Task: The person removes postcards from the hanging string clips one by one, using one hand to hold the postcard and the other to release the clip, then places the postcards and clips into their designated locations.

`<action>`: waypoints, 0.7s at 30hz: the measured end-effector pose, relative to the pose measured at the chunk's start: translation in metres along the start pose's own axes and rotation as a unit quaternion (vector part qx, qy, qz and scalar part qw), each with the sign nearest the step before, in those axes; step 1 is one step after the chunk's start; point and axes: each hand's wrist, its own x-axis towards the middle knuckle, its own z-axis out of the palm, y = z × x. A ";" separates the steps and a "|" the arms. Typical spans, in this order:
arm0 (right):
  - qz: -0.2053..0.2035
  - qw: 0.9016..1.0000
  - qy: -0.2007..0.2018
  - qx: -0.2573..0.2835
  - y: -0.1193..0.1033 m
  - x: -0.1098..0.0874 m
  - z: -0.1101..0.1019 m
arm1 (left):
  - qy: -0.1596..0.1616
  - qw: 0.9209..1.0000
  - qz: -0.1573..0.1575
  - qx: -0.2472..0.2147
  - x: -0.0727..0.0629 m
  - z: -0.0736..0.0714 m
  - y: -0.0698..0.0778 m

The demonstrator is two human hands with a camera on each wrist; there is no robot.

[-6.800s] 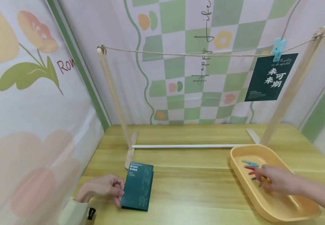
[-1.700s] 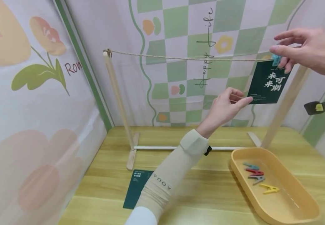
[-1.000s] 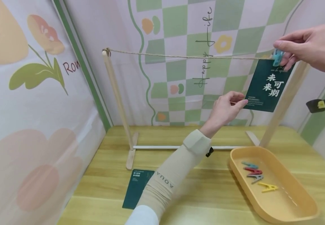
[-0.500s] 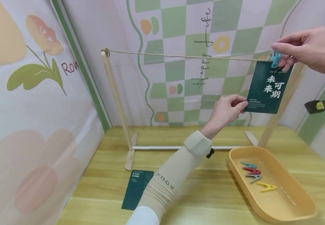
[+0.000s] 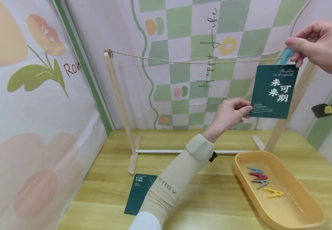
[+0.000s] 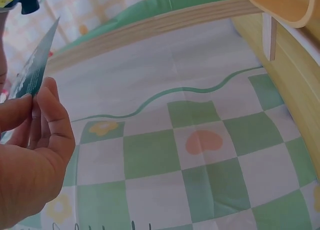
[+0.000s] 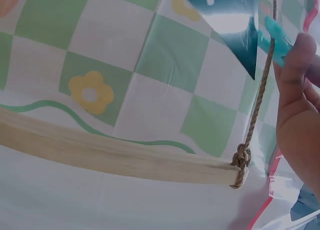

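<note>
My left hand (image 5: 231,112) pinches the lower left corner of a dark green card (image 5: 273,92) with white lettering. In the left wrist view the card (image 6: 37,64) shows nearly edge-on between thumb and fingers. High on the right, my right hand (image 5: 324,48) squeezes a light blue clothespin (image 5: 287,56) between thumb and fingers. The clothespin is at the twine (image 5: 189,62), and the card's whole top edge shows just below it. In the right wrist view the clothespin (image 7: 277,37) crosses the twine, with a card corner beside it.
A wooden frame with left post (image 5: 118,102) and right post (image 5: 295,99) holds up the twine. A yellow tray (image 5: 306,195) at right contains several coloured clothespins (image 5: 259,175). Another green card (image 5: 138,195) lies on the table, partly under my left forearm in this view.
Both hands have gone from the table and tray to the hanging card. In the last half second the card's top edge has come down from the twine and clothespin; the right hand rose slightly.
</note>
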 end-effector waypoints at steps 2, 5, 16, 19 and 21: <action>-0.011 1.000 0.017 0.010 -0.001 0.000 0.001 | 0.001 1.000 -0.002 -0.001 0.000 -0.001 0.001; -0.028 0.998 0.040 0.031 -0.003 -0.001 0.001 | 0.001 1.000 -0.007 -0.008 -0.002 -0.003 0.000; -0.029 0.997 0.067 0.024 -0.013 -0.009 -0.001 | -0.014 1.000 -0.006 0.007 -0.009 -0.021 -0.014; -0.028 0.997 0.059 0.034 -0.014 -0.012 -0.001 | -0.022 1.000 0.005 -0.004 -0.012 -0.029 -0.020; -0.029 0.998 0.048 0.033 -0.015 -0.014 -0.001 | -0.027 0.999 0.011 -0.012 -0.014 -0.034 -0.023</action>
